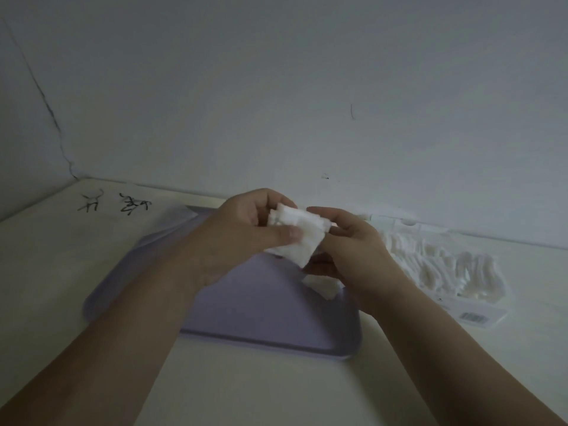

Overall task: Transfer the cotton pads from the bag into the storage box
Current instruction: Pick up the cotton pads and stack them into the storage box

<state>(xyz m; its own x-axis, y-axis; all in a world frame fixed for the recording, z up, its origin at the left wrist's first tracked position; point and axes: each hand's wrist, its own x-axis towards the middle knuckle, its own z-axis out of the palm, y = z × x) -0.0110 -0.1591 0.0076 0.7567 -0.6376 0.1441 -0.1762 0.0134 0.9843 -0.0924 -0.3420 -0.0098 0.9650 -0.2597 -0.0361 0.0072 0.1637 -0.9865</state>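
Observation:
A stack of white cotton pads point(296, 233) is held up over a lilac tray point(264, 315) in the middle of the view. My left hand point(242, 235) grips the stack from the left, thumb across its front. My right hand point(350, 256) holds the stack's right end. A few more white pads point(324, 287) lie on the tray just under my right hand. To the right, a clear plastic bag point(445, 269) lies on the table with several cotton pads inside. I cannot make out a storage box apart from the tray.
The pale table point(215, 392) runs up to a white wall close behind. Black handwritten marks point(116, 202) sit on the table at the far left. A barcode label point(473, 316) shows on the bag's near end.

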